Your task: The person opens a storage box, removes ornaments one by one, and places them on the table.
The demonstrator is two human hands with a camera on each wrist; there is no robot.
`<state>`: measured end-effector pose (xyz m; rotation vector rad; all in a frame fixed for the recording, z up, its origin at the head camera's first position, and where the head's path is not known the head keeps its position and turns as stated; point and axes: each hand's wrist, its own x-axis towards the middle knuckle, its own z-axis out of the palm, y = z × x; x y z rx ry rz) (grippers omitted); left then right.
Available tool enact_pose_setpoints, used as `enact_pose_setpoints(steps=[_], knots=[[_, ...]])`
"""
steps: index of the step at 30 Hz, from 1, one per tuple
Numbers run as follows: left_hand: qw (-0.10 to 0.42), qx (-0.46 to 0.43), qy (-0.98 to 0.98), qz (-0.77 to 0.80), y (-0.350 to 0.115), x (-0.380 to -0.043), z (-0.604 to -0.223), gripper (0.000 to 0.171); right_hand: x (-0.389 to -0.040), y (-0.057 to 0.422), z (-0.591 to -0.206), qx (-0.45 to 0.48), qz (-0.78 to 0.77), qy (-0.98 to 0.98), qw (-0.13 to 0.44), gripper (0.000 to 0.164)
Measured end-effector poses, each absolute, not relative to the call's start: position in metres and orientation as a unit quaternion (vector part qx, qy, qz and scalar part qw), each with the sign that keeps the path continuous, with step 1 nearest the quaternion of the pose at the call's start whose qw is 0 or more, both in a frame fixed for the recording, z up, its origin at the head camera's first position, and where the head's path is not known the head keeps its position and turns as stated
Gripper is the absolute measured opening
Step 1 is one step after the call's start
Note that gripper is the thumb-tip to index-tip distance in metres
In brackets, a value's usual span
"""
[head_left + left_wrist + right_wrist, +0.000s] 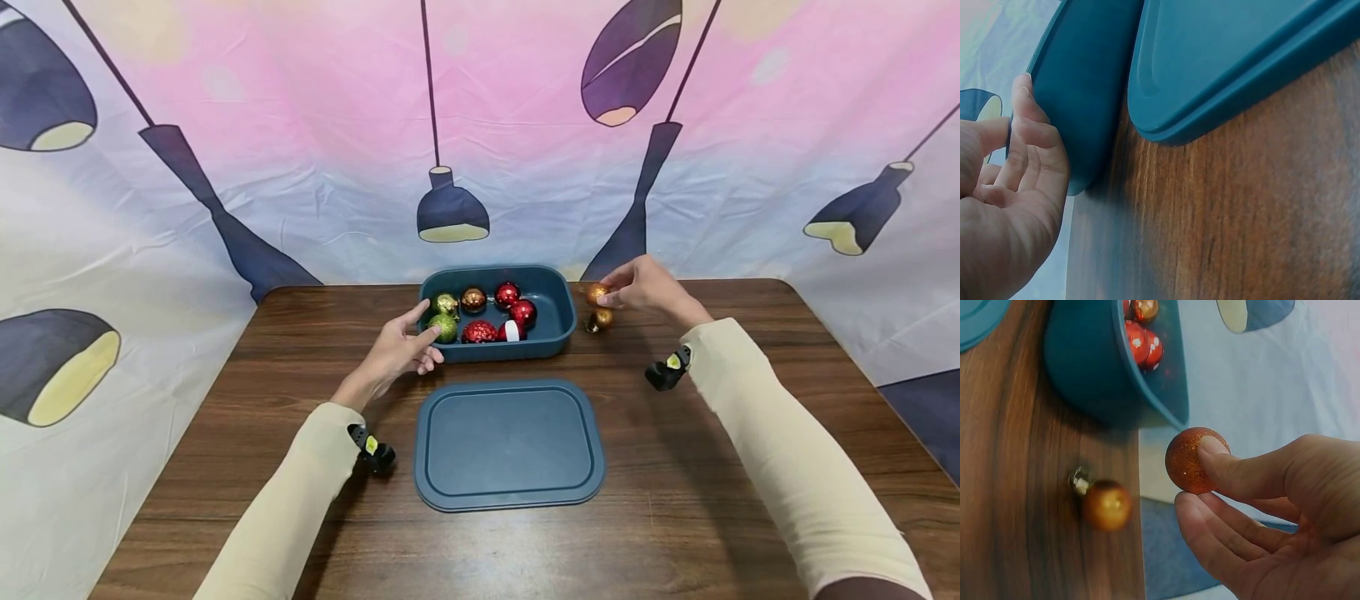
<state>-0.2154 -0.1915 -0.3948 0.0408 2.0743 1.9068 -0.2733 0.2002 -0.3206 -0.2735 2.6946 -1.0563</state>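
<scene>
My right hand [647,287] pinches an orange glitter bauble [1196,460] between thumb and fingertips, just right of the blue container [517,350]. On the table below it lies a shiny gold bauble [1107,505] with a metallic cap. With thumb and fingers at its left end, my left hand [393,348] holds the container's wall; its fingers [1035,134] lie along the outside. Inside the container are several baubles: a green one [444,328], a yellow-green one [445,303], a bronze one [474,300] and red ones, including a textured one [478,332] and one with a white patch [512,331].
A flat blue lid [510,446] lies on the wooden table [675,517] in front of the container. Behind the table's far edge hangs a cloth [360,217] printed with lamps. Each wrist wears a small black camera.
</scene>
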Motion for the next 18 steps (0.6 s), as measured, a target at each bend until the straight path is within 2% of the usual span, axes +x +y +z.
enact_pose_setpoints(steps=[18], knots=[[0.164,0.009,0.721,0.673,-0.191,-0.216,-0.395,0.070,-0.270,0.244,-0.349,-0.090,-0.347,0.929,0.090,0.037]])
